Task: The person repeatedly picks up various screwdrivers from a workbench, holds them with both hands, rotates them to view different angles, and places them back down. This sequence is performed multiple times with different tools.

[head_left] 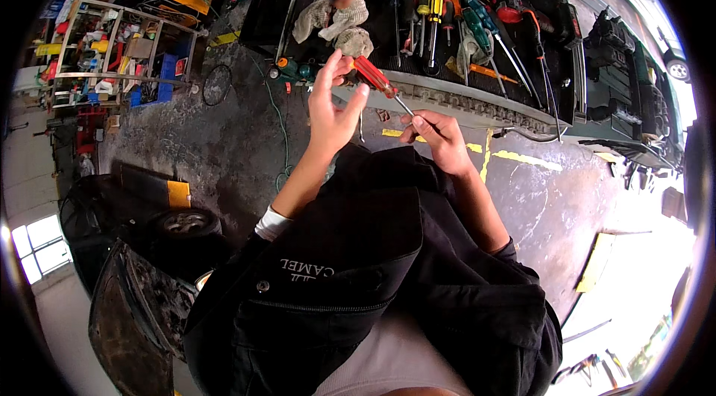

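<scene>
A screwdriver (375, 77) with a translucent red handle and a metal shaft is held slantwise in front of me, handle end up and to the left. My right hand (441, 141) pinches its shaft near the tip between thumb and fingers. Beside the handle, my left hand (334, 114) is open, thumb and fingers apart; whether a fingertip touches the handle end is hard to see. Just beyond the hands is a black-topped workbench (382, 30). Crumpled dirty cloths (355, 42) lie on it, close past my left fingertips.
Across the bench lie several screwdrivers (435, 7), a red power drill (507, 2) and an orange-handled tool (492, 73). A cluttered shelf rack (112, 53) stands at the left, with a car wheel (185, 223) lower down. A green cable (280, 124) runs over the floor.
</scene>
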Available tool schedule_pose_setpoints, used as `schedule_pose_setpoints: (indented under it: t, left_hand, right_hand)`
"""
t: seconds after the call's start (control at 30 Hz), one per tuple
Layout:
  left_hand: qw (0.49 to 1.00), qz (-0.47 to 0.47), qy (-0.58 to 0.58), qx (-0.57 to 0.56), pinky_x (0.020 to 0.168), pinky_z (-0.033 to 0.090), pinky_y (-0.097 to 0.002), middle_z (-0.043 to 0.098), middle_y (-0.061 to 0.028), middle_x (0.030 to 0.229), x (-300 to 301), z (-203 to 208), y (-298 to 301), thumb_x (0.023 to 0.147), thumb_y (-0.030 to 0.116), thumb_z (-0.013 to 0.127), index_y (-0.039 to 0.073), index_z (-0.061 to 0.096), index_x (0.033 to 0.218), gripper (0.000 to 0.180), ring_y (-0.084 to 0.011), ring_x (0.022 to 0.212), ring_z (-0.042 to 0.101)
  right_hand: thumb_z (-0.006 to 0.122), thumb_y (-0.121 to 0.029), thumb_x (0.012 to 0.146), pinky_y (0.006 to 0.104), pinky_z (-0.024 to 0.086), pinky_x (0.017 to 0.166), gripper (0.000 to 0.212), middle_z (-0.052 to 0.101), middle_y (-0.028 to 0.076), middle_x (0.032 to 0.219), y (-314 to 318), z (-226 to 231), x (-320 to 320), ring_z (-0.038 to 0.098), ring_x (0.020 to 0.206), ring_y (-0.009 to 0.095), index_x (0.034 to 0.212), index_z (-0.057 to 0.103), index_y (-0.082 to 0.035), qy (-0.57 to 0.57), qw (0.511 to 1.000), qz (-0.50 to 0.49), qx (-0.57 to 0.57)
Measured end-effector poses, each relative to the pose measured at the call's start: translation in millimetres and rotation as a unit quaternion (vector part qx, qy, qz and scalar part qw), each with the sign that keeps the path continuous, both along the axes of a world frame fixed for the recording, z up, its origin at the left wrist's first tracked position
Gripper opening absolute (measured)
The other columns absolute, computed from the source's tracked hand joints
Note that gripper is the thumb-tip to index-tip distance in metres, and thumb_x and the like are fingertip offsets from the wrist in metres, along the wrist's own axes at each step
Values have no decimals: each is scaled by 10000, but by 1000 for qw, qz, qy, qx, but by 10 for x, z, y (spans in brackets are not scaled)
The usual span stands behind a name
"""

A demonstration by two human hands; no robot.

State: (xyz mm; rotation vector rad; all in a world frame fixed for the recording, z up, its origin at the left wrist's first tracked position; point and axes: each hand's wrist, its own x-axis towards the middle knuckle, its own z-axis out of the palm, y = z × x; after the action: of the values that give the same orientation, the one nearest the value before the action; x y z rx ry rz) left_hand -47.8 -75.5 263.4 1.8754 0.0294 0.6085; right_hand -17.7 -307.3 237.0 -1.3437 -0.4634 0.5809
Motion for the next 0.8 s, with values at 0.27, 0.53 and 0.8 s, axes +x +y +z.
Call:
schedule_pose_setpoints:
  t: [0.27,0.53,0.8]
  left_hand:
    - [963,-63,103,-239,933,501,-327,698,-96,1151,-99,25,33,999,145,639,-44,636,1255,318,-161,1063,651]
    - [938,-85,150,-302,910,504,-319,703,-76,1128,-128,15,-27,999,195,645,-12,648,1245,322,-147,1008,652]
    - [925,-110,152,-332,867,482,-284,721,-39,1055,-135,13,-37,1003,227,638,44,676,1195,267,-116,929,644]
  right_hand:
    - [514,-139,1058,317,562,801,274,737,132,876,-45,49,-6,703,835,182,1095,658,92,-48,998,1,-37]
    - [549,-117,1036,325,589,788,240,755,129,895,-23,41,-40,730,852,198,1065,676,85,-107,993,-25,-49]
    - [536,-119,1050,305,552,812,244,746,126,908,-43,1,-48,701,852,170,1118,658,82,-76,996,-17,-35]
